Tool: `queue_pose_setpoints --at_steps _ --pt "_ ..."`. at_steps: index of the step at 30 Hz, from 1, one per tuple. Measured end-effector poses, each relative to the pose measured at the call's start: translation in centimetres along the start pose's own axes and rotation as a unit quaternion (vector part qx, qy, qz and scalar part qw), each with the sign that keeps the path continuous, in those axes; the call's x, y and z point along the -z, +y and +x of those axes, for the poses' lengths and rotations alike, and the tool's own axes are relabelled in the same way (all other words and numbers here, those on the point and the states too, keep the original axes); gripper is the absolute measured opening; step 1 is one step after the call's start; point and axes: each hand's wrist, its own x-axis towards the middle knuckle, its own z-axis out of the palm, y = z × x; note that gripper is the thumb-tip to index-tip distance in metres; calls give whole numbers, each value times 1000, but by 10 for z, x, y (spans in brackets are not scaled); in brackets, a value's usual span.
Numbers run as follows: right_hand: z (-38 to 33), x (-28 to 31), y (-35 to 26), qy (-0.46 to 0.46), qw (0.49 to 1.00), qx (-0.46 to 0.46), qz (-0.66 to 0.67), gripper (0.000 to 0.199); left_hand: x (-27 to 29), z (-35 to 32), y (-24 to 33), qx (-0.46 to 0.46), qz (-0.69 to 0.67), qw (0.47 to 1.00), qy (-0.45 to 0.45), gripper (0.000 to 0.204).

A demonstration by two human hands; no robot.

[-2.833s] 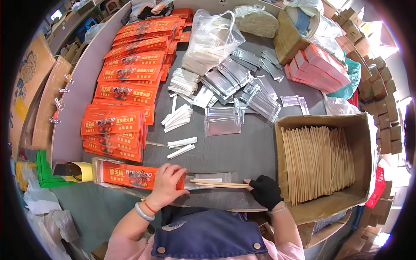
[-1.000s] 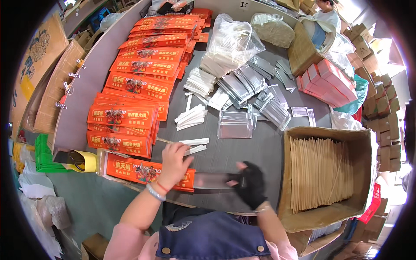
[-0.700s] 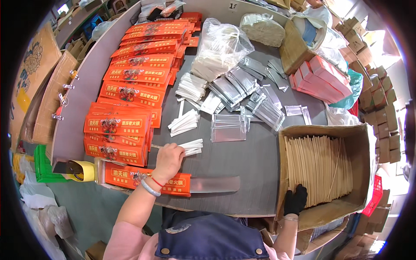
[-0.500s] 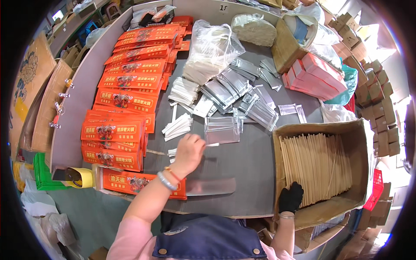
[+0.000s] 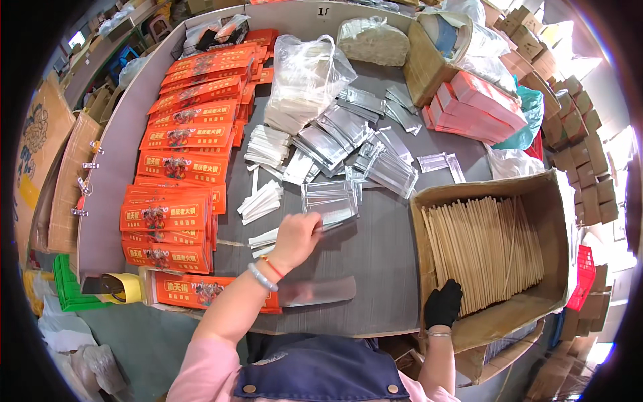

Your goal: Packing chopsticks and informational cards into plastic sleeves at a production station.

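My left hand is closed in a pinch above the middle of the table, beside a stack of silvery clear packets. What its fingertips hold is blurred. Narrow white paper strips lie in small piles left of that hand. Under my left forearm is a red printed sleeve, with a clear plastic film sticking out of its right end. My right hand, in a black glove, rests on the near left ends of wooden chopsticks in a cardboard box; its fingers are hard to make out.
Overlapping red printed sleeves line the table's left side. A clear bag of white strips stands at the back. Pink-red packs lean near another carton at back right. A yellow ring-shaped holder sits at the left front corner.
The view has shifted slightly. My left hand has moved a little lower, nearer the silvery packets, and the white stick-like piece at its fingertips no longer shows. My right hand stays at the box.
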Motion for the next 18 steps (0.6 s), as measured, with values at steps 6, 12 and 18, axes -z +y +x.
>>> queue_pose_setpoints --at_steps 6,12,18 --pt "-6 -3 10 234 955 48 175 17 37 -87 20 92 -34 974 -203 27" --pt "-6 54 -67 -138 876 390 249 18 50 -132 12 13 52 998 -32 51" --pt "-30 5 -137 -93 787 510 333 18 31 -145 18 -17 79 996 -21 69"
